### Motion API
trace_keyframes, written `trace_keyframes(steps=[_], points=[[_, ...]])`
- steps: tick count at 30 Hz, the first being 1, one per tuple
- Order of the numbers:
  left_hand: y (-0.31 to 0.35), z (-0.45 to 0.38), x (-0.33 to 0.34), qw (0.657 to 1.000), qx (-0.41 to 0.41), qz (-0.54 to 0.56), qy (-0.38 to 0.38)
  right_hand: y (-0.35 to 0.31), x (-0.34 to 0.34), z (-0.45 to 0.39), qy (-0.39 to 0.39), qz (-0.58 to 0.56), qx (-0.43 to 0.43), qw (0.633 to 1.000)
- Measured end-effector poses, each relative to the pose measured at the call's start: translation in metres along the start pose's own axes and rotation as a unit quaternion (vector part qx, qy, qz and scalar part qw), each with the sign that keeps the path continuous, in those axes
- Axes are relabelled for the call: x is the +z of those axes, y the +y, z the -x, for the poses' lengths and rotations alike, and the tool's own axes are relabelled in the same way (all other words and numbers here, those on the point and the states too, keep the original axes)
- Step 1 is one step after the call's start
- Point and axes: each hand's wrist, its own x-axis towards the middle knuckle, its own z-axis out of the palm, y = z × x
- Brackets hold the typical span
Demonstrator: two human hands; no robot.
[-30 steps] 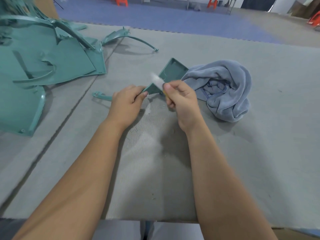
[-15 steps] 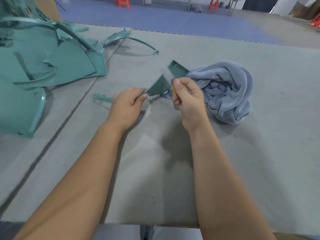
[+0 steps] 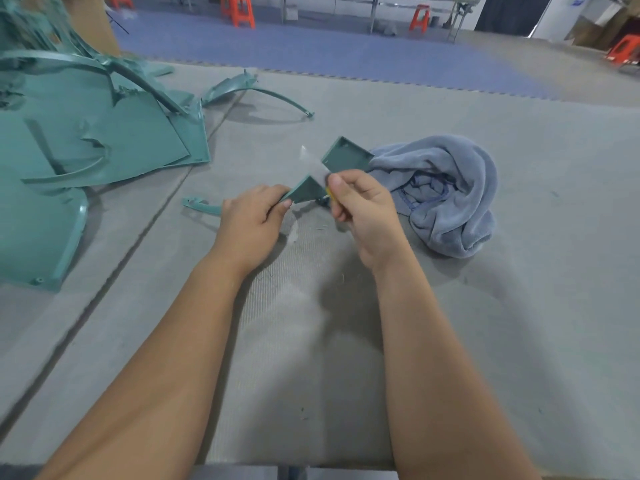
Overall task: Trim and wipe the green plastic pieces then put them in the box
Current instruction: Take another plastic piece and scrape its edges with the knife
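Note:
My left hand (image 3: 251, 221) pinches the near corner of a small green plastic piece (image 3: 341, 161) and holds it above the grey mat. My right hand (image 3: 363, 206) is closed on a trimming knife (image 3: 313, 162) with a yellow handle; its blurred blade lies across the piece's left edge. A crumpled grey-blue towel (image 3: 446, 188) lies just right of my right hand, touching the piece's far corner. A thin green strip (image 3: 201, 206) lies on the mat left of my left hand. No box is in view.
A heap of large green plastic panels (image 3: 86, 140) fills the left of the table, with a curved green arc (image 3: 256, 93) behind it. The grey mat (image 3: 346, 341) carries small shavings. Orange stools (image 3: 239, 10) stand on the blue floor beyond.
The knife blade swung back up along the piece's edge; half a second ago it was drawn down near my right hand. My left hand kept its hold.

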Motion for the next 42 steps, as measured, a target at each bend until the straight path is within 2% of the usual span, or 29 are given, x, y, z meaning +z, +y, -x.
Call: trace_keyframes(steps=[2, 7, 11, 15, 19, 24, 30, 42], points=[[0.000, 0.000, 0.000, 1.000, 0.003, -0.001, -0.002, 0.001, 0.004, 0.001, 0.002, 0.023, 0.003, 1.000], [0.000, 0.000, 0.001, 1.000, -0.009, 0.004, -0.003, -0.004, -0.002, 0.002, 0.128, -0.055, -0.002, 0.990], [0.001, 0.001, 0.002, 1.000, -0.016, 0.005, -0.002, -0.009, 0.000, 0.006, 0.096, -0.074, -0.005, 0.993], [0.005, 0.004, -0.002, 0.999, 0.000, 0.023, 0.044, -0.015, 0.001, 0.008, 0.069, -0.092, 0.001, 0.993], [0.012, 0.006, -0.003, 0.997, -0.009, 0.029, 0.070, -0.024, -0.004, 0.007, 0.114, -0.100, 0.031, 0.988], [0.012, 0.007, 0.001, 0.996, 0.002, 0.006, 0.089, -0.032, -0.005, 0.007, 0.178, -0.046, -0.031, 0.982], [0.011, 0.008, 0.005, 0.994, 0.000, -0.010, 0.112, -0.038, 0.001, 0.000, 0.143, 0.038, -0.086, 0.985], [0.012, 0.008, 0.004, 0.994, 0.007, -0.009, 0.110, -0.037, 0.001, 0.001, 0.123, 0.089, -0.069, 0.986]])
